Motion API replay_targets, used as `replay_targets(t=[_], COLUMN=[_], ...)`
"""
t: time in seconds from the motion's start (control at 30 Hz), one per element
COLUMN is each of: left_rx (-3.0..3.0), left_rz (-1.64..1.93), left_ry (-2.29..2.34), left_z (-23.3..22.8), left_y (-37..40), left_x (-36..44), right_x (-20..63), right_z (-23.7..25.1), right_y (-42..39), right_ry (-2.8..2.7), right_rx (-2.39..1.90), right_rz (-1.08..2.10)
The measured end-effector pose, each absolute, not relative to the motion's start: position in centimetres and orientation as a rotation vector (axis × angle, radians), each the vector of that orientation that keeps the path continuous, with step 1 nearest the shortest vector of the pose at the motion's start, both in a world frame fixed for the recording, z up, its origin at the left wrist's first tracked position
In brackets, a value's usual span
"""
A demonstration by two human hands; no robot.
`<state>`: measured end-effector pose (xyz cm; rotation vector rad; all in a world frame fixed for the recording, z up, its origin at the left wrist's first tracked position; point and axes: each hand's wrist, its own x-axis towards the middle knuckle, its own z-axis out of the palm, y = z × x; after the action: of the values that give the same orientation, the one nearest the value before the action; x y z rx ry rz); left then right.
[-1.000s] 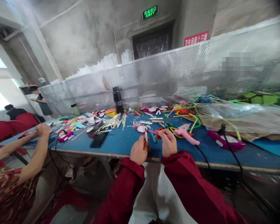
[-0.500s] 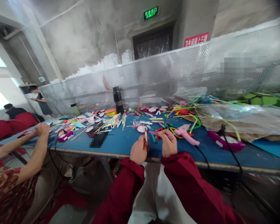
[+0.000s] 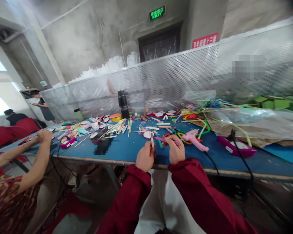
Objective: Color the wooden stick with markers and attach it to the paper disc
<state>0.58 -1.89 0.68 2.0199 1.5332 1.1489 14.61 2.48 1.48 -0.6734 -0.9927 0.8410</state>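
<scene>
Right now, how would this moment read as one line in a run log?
left hand: holds wooden stick upright | right hand: holds purple pipe cleaner | pink glue gun: lies on blue table

Pale wooden stick (image 3: pixel 152 141) upright, purple pipe cleaner (image 3: pixel 166 140) lying crosswise just beside it, above table edge.

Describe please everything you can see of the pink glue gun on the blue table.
The pink glue gun looks like plastic, pale pink with a small red part near its middle. It lies on its side on the blue table, just right of the person's right hand, apart from it. One end points to the upper left and the longer part runs toward the lower right, where a black cable leaves it over the table edge. No hand touches it.
</scene>
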Motion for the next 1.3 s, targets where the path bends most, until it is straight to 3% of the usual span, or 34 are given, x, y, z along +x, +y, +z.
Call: replay_targets(t=[1.3], left_rx=[2.047], left_rz=[1.134], left_ry=[1.56], left_z=[0.72], left_y=[-2.02], left_x=[0.53], right_x=[14.47], right_z=[1.83], right_y=[2.3], right_ry=[-0.976], right_rx=[-0.666], right_rz=[0.892])
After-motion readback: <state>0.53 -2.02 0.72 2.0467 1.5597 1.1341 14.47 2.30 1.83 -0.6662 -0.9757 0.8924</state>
